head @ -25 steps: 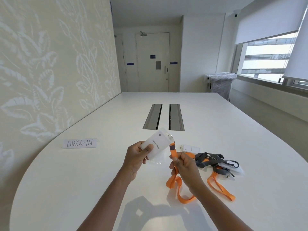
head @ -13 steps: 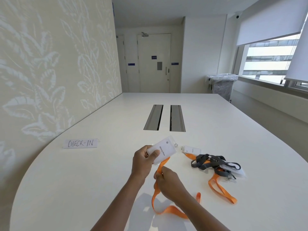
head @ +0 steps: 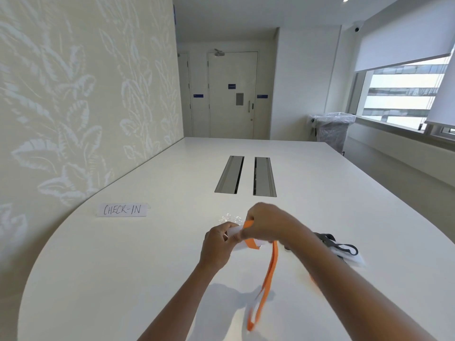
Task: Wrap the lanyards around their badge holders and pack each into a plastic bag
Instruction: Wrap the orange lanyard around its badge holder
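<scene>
My left hand grips a white badge holder above the white table. My right hand pinches the orange lanyard and holds it over the top of the holder. One orange turn crosses the holder's front, and the rest hangs down in a loop towards me. A clear plastic bag lies crumpled on the table just behind my hands. To the right, partly hidden by my right forearm, lies a grey lanyard with a second badge holder.
A paper sign reading CHECK-IN lies at the left of the table. Two cable slots are set into the table's middle. A patterned wall runs along the left; a lined bin stands at the far right.
My right hand rose from below the badge holder to above it, carrying the orange lanyard across the holder's front. The hanging loop swung towards me. The view has tilted slightly.
</scene>
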The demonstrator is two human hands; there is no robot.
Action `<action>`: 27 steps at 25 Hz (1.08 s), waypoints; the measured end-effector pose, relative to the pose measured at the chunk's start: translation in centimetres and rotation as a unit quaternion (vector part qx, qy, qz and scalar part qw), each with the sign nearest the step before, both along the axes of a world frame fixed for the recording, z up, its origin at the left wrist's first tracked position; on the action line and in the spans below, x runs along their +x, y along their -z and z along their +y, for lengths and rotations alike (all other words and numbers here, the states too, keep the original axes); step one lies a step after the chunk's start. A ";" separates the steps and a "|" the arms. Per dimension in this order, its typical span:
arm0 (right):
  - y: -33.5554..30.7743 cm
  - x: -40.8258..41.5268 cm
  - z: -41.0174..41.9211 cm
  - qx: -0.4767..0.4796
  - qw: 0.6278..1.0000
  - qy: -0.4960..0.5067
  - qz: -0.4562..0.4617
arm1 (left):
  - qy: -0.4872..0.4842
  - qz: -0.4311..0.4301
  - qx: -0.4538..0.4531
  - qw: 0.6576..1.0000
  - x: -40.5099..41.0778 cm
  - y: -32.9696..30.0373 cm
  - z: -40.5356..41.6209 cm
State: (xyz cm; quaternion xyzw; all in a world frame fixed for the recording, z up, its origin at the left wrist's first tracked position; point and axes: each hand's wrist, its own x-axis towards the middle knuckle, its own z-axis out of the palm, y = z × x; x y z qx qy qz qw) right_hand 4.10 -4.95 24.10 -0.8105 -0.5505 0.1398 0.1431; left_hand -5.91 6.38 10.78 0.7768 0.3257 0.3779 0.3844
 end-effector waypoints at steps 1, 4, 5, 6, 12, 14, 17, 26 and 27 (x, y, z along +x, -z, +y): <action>-0.6 0.5 0.1 0.010 1.000 -0.004 -0.022 | 0.001 0.006 0.001 1.000 0.1 0.1 -0.1; -2.0 1.7 0.4 0.058 0.995 -0.011 -0.075 | -0.001 0.032 0.012 0.999 0.3 0.3 -0.2; -2.2 2.0 0.5 0.078 0.993 -0.010 -0.090 | -0.001 0.038 0.016 0.999 0.2 0.4 -0.3; -2.3 2.2 0.6 0.096 0.990 -0.005 -0.106 | 0.001 0.041 0.017 0.999 0.2 0.4 -0.3; -3.0 3.7 2.3 0.122 0.979 -0.013 -0.163 | 0.039 0.047 0.028 0.998 0.3 0.1 -0.9; -3.8 4.7 3.0 0.105 0.982 -0.041 -0.150 | 0.075 0.038 0.024 0.996 0.2 0.3 -1.3; -4.1 6.6 4.3 0.101 0.985 -0.050 -0.132 | 0.114 0.010 0.019 0.993 0.0 0.2 -2.1; 3.1 11.3 4.0 0.081 0.988 0.010 0.133 | 0.139 -0.147 0.017 0.979 -1.0 -2.6 -3.2; 4.2 11.3 3.6 0.075 0.981 0.009 0.178 | 0.136 -0.162 0.015 0.977 -1.0 -3.0 -3.2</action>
